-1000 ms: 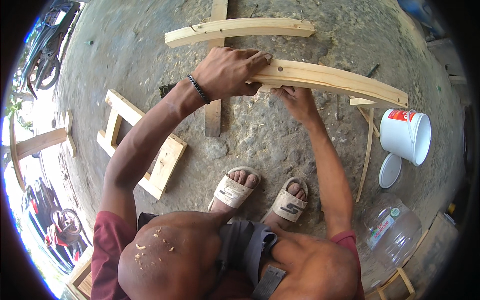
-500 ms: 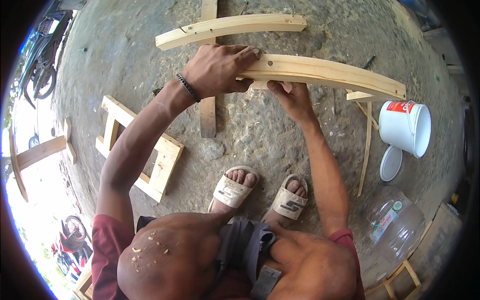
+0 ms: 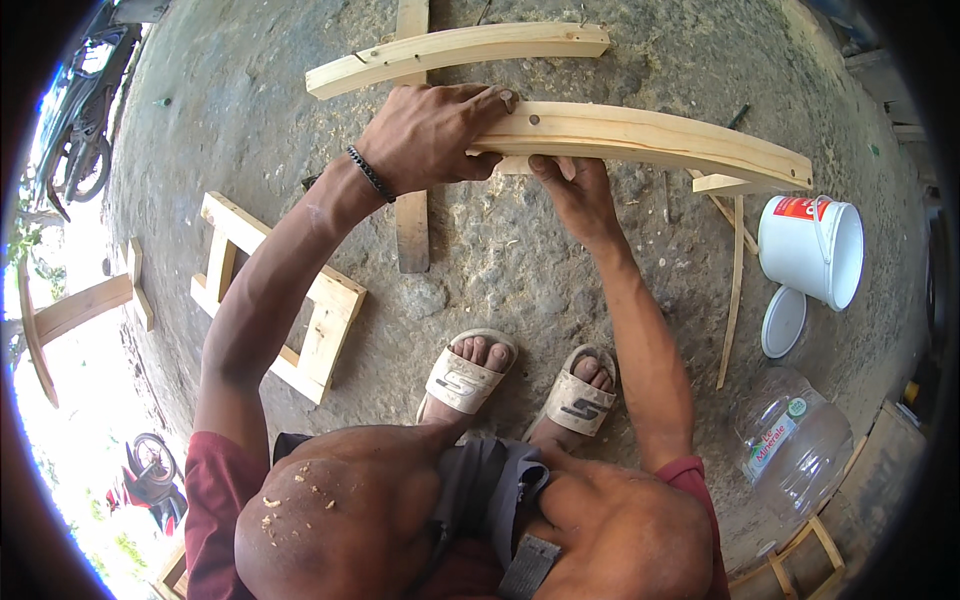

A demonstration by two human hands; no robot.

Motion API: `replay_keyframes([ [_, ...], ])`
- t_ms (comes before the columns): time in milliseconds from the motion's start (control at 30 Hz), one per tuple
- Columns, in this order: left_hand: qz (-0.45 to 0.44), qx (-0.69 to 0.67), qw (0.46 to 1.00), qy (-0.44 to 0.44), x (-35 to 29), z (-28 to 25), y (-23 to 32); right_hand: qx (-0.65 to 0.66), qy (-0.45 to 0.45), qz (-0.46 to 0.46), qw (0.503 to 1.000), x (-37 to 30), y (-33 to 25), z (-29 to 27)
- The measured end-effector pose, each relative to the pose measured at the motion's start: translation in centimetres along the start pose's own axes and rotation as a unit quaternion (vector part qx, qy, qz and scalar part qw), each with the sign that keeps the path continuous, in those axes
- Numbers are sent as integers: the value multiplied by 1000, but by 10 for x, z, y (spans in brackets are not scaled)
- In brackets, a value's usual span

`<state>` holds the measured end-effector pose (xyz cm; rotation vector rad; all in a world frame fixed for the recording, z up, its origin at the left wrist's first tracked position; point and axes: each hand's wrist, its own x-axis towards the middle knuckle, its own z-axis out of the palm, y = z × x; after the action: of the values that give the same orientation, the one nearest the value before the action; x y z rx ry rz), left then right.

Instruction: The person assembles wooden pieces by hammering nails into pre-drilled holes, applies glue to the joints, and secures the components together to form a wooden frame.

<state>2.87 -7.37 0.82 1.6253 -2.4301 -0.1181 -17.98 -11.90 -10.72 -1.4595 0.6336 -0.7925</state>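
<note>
Both my hands grip a wooden frame piece made of a pale, curved rail (image 3: 650, 135) with short cross pieces under it. My left hand (image 3: 430, 135) wraps round the rail's left end, thumb and fingers closed on it. From below, my right hand (image 3: 580, 195) pinches the underside near a cross piece; its fingers are partly hidden behind the wood. A dark round peg or hole shows on the rail near my left hand, and another at the far right end. Beyond my hands a second curved rail (image 3: 460, 57), with nails sticking out, lies across a flat board (image 3: 412, 235).
On the ground at left lies a rectangular wooden frame (image 3: 335, 320). To the right are a white bucket (image 3: 790, 250) on its side, its lid (image 3: 783, 322), a thin wood strip (image 3: 733, 300) and a large clear plastic bottle (image 3: 800, 460). Motorbikes (image 3: 85, 130) stand at far left.
The held wooden piece has shifted very slightly up and left with both hands. My grip looks the same.
</note>
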Motion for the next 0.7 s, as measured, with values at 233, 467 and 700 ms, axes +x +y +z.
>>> replay_keyframes([
  [233, -1, 12, 1000, 14, -5, 2, -1, -222, 94, 48, 969, -64, -31, -17],
  [467, -21, -1, 1000, -18, -3, 3, -1, -587, 169, 201, 766, -275, -17, -64],
  [700, -26, 7, 1000, -9, -6, 4, 0, -576, 120, 336, 735, -349, 5, -77],
])
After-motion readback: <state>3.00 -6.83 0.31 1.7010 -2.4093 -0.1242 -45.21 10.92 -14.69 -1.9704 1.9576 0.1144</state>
